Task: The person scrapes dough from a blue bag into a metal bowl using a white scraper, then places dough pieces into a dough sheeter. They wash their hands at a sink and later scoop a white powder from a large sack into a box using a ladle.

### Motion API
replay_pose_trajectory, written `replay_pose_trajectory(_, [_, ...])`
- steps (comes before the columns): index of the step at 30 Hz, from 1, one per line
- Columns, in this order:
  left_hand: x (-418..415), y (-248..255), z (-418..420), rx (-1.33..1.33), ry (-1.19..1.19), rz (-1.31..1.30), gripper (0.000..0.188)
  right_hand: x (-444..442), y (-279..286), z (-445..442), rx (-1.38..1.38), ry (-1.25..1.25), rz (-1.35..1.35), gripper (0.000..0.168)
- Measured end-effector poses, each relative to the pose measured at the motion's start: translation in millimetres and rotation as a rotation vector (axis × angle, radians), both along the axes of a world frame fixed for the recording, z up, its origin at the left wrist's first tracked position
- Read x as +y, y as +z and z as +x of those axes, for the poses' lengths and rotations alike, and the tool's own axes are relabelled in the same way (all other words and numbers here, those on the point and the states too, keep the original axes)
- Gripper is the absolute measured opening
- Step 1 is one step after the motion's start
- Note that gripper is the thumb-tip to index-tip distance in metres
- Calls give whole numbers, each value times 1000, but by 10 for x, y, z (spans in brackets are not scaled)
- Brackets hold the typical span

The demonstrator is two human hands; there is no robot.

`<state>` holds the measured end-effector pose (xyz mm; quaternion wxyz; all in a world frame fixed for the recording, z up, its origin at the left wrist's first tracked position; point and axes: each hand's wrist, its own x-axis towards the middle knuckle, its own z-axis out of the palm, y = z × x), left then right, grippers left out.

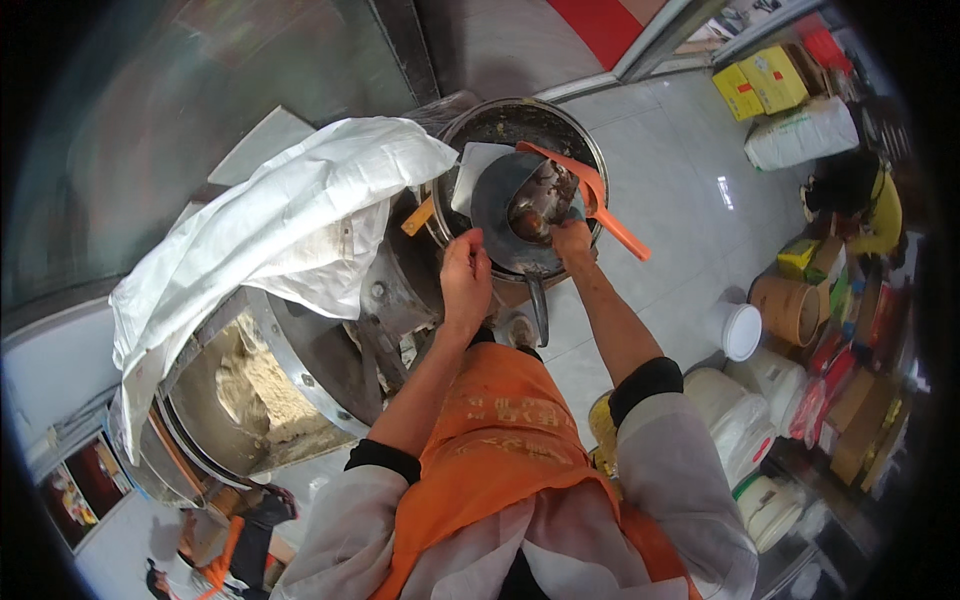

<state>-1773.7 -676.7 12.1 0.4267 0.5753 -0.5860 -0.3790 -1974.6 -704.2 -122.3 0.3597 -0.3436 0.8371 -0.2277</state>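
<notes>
My right hand (572, 240) grips a shiny metal scoop (536, 206) with brown residue on it; its handle is hidden by my fingers. Below the scoop, a dark round pan (491, 217) rests over a large metal pot (602, 142), its handle (538, 311) pointing towards me. My left hand (466, 289) is closed beside the pan's near left edge, with nothing visible in it. An orange plastic scoop (626, 236) lies across the pot's right rim. A white flat sheet (476, 172) stands inside the pot, left of the pan.
At left, a steel dough mixer (300, 375) holds pale dough (281, 394), with a white sheet (300, 202) draped over it. White buckets (739, 330) and cardboard boxes (847, 420) line the right side. One person (202, 562) is at lower left, another (881, 210) at far right.
</notes>
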Motion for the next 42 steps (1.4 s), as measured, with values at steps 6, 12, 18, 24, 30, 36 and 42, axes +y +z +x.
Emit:
replay_pose_trajectory(6, [358, 17, -192, 252, 139, 415, 25, 214, 917, 182, -531, -37, 97, 16])
replay_pose_trajectory(12, [677, 307, -44, 510, 400, 358, 16, 508, 1703, 579, -264, 386, -294, 23])
replay_pose_trajectory(18, [1094, 1186, 981, 329, 633, 227, 22, 832, 2389, 1779, -737, 507, -393, 15])
replay_pose_trajectory(24, [1432, 1741, 2172, -205, 880, 57, 21, 1151, 2988, 2803, -1071, 943, -284, 18])
replay_pose_trajectory(30, [1952, 2038, 3422, -633, 858, -49, 17, 1583, 3176, 3588, -840, 1131, -530, 22])
replay_pose_trajectory(36, [2137, 2091, 4142, -804, 687, -23, 12, 1488, 3377, 4771, -377, 1478, -1218, 35])
replay_pose_trajectory(42, [2192, 2091, 4493, -798, 636, -65, 10, 1503, 3135, 5464, -417, 1633, -1151, 41])
